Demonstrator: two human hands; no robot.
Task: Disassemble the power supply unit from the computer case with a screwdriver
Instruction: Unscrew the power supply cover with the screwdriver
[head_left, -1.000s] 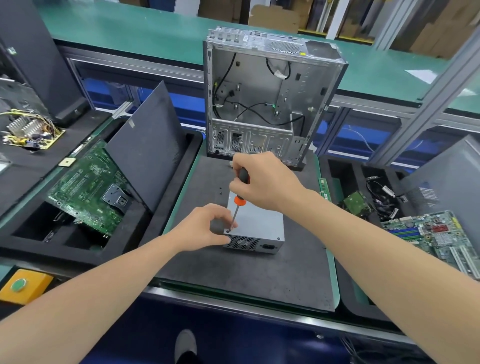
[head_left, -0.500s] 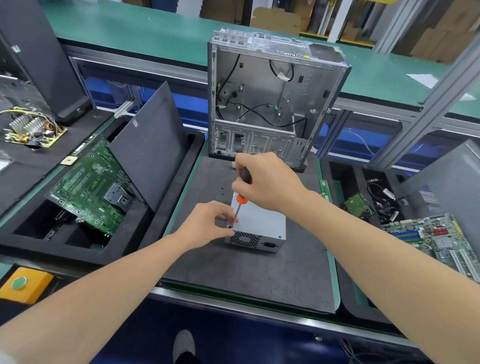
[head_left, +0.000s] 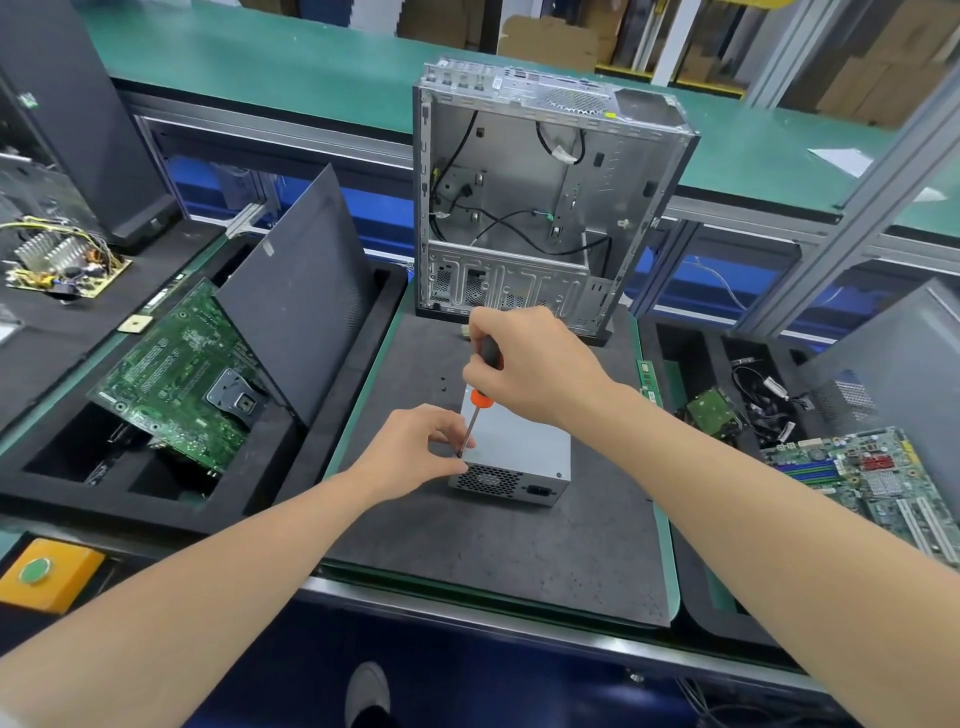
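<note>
Right hand (head_left: 535, 364) still clasps the screwdriver (head_left: 481, 399); left hand (head_left: 415, 447) seemingly keeps pinching its shaft

Drew the left hand (head_left: 410, 452) slightly up and toward the screwdriver (head_left: 481, 400) at the near-left top corner of the power supply unit (head_left: 519, 441), with the fingertips closing in beside the shaft near its tip. Shifted the view a little, placing the computer case (head_left: 519, 208) marginally further right in frame.
</note>
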